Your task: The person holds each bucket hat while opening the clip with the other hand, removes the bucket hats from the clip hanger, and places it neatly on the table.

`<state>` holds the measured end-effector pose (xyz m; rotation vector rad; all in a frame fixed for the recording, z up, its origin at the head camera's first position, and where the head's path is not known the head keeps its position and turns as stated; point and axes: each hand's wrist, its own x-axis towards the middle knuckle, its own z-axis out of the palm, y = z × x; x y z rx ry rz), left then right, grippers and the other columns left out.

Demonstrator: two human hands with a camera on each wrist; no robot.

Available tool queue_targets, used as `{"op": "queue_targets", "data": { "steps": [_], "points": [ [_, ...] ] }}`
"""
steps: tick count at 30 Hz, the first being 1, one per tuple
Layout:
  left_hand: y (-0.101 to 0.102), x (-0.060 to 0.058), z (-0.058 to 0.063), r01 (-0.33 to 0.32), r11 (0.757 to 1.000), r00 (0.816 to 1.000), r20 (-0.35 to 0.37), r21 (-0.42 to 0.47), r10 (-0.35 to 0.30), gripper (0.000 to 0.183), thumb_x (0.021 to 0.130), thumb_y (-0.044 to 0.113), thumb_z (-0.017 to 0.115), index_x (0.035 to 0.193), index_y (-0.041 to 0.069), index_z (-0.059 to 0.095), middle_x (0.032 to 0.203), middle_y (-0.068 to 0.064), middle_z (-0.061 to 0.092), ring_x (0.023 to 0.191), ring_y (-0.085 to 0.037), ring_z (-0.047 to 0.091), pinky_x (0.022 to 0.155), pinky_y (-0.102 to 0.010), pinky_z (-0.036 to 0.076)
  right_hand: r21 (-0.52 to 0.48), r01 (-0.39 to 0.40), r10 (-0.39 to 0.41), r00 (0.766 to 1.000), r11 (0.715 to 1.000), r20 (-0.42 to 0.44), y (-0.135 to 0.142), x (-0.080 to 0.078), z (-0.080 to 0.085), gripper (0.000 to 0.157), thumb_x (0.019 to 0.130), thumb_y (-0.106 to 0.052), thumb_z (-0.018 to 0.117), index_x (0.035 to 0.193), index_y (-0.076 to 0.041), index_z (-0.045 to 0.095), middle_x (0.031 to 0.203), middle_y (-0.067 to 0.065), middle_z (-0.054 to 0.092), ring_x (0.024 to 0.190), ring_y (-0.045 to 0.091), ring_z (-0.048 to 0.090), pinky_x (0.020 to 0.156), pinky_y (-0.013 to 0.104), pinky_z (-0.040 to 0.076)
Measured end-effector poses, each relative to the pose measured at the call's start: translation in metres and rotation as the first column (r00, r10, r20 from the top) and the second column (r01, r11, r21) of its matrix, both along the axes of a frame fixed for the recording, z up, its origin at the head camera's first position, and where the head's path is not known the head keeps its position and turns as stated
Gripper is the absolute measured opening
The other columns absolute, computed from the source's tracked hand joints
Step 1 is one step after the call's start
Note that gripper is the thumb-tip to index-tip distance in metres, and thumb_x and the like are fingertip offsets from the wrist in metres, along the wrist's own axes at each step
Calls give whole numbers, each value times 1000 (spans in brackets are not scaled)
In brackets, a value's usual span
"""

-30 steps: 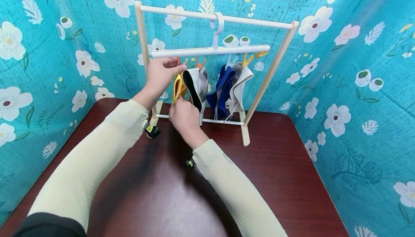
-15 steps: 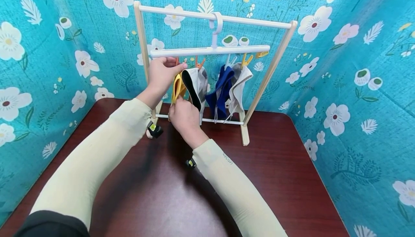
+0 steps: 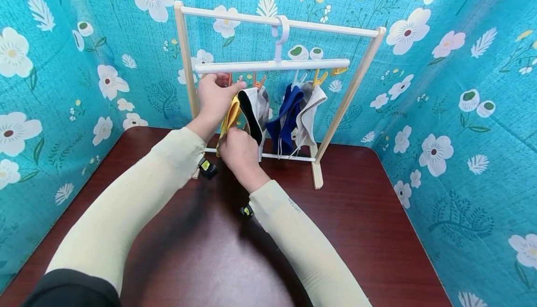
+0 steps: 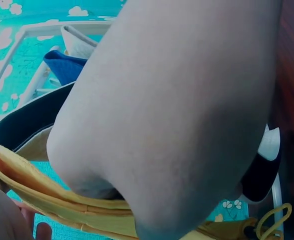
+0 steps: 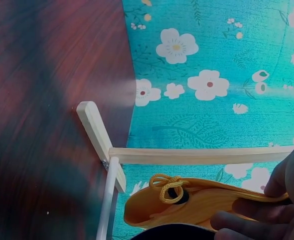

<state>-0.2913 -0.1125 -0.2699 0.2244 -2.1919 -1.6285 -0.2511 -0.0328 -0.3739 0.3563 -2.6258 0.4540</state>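
Observation:
In the head view a yellow drawstring pouch [image 3: 231, 115] hangs below the left end of a white hanger [image 3: 247, 67]. My left hand [image 3: 213, 96] is at its top, pinching an orange clothespin [image 3: 230, 79] between thumb and fingers. Lower down, my right hand [image 3: 241, 150] grips the pouch by its side; the right wrist view shows its fingers [image 5: 252, 217] on the yellow cloth, a knotted cord [image 5: 169, 189] toward the other end. Beside it hangs a white pouch with black lining [image 3: 251, 116]. The right hand hides much of the yellow pouch in the left wrist view.
A wooden rack [image 3: 277, 21] carries the hanger. Further right hang a blue pouch [image 3: 290, 118] and a pale grey pouch [image 3: 309, 118], on a light blue clothespin [image 3: 297, 79] and a yellow clothespin [image 3: 320, 77]. Flowered cloth [image 3: 440, 92] surrounds the dark red table [image 3: 356, 213].
My left wrist and forearm have shifted to the right, the fingers staying near the clothespin. The yellow pouch has turned and slants more. My right hand has hardly moved.

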Motion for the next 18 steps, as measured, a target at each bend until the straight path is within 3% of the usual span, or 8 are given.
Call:
{"op": "queue_targets", "data": {
  "steps": [9, 18],
  "points": [
    [2, 1, -6, -10, 1000, 999, -50, -17, 9, 44, 73, 51, 79, 102, 18, 71, 98, 4, 70, 91, -8, 62, 73, -25, 51, -16, 1, -1, 1000, 1000, 12, 1, 3, 0, 23, 88, -31, 56, 68, -19, 53, 60, -2, 57, 53, 18, 58, 49, 40, 50],
    [3, 5, -5, -49, 989, 992, -120, -141, 32, 36, 78, 52, 75, 96, 20, 76, 93, 6, 74, 88, -4, 64, 73, -24, 50, -25, -5, 6, 1000, 1000, 21, 3, 3, 1, 26, 90, -33, 53, 67, -20, 52, 56, -4, 53, 53, 16, 57, 51, 39, 51]
  ]
}}
